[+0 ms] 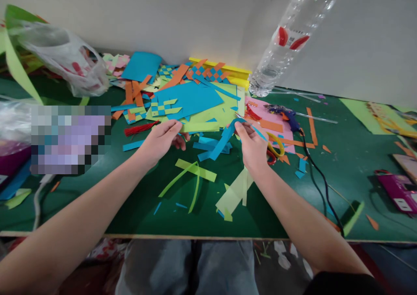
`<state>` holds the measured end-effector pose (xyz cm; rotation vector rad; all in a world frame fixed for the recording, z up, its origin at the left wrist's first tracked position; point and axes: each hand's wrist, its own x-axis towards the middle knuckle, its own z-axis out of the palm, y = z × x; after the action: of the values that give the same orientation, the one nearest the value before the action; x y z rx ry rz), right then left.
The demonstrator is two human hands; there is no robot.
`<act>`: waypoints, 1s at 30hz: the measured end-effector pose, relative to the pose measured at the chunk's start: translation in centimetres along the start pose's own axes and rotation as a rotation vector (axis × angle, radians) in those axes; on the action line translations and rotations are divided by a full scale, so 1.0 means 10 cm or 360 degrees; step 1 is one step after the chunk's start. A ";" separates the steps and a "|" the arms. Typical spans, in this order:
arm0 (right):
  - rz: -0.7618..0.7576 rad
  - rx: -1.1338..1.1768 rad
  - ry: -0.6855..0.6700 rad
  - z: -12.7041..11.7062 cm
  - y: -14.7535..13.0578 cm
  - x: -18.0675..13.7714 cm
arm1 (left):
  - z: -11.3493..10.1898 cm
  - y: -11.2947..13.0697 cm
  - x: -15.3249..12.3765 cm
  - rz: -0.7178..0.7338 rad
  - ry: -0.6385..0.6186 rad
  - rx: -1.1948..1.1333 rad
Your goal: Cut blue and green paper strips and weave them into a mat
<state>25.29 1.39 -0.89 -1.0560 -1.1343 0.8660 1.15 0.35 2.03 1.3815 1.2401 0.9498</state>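
My left hand (163, 139) pinches the end of a light green paper strip (200, 127) that lies across the pile of cut paper. My right hand (250, 145) is closed on a bent blue paper strip (221, 142) that curves down to the left between the hands. Both hands hover just above the green table (342, 156), a little apart from each other. Loose green strips (195, 170) lie on the table in front of my wrists. Yellow-handled scissors (276, 145) rest right beside my right hand.
Woven blue-and-green and blue-and-orange paper mats (163, 108) and coloured sheets pile behind the hands. A clear plastic bottle (286, 38) stands at the back. A blue glue gun (286, 114) with black cable lies right. A plastic bag (61, 60) sits at left, a purple device (399, 193) far right.
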 end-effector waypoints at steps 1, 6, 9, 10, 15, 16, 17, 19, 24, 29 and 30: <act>-0.0005 -0.0017 -0.0009 -0.01 0.01 0.00 | 0.00 -0.01 0.00 0.0009 -0.0017 0.0024; 0.0130 0.0003 0.0008 -0.01 0.02 0.00 | -0.01 -0.04 0.01 0.0091 -0.0110 0.0105; 0.0172 0.0045 -0.0042 0.00 0.01 0.00 | -0.02 -0.04 0.01 0.0120 -0.0115 0.0125; 0.0181 0.0054 -0.0050 0.01 0.00 0.00 | -0.02 -0.04 0.01 0.0121 -0.0116 0.0138; 0.0190 0.0135 -0.0087 0.02 -0.01 -0.01 | -0.02 -0.04 0.01 0.0130 -0.0109 0.0199; 0.0187 0.0151 -0.0101 0.02 -0.01 -0.01 | -0.02 -0.04 0.01 0.0134 -0.0109 0.0204; 0.0189 0.0162 -0.0116 0.02 -0.01 -0.01 | -0.02 -0.04 0.01 0.0135 -0.0110 0.0202; 0.0205 0.0170 -0.0149 0.01 -0.01 -0.01 | -0.01 -0.03 0.00 0.0133 -0.0121 0.0191; 0.0253 0.0094 -0.0169 0.01 -0.01 -0.01 | 0.01 0.00 -0.01 0.0127 -0.0135 0.0189; 0.0272 0.0075 -0.0127 0.01 -0.02 0.00 | 0.00 -0.02 -0.01 0.0099 -0.0161 0.0144; 0.0268 0.0086 -0.0132 0.02 -0.02 0.00 | 0.00 -0.03 0.00 0.0094 -0.0162 0.0135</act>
<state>25.13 1.32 -0.66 -1.0901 -1.0955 1.0761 1.06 0.29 1.74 1.5218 1.1798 0.8647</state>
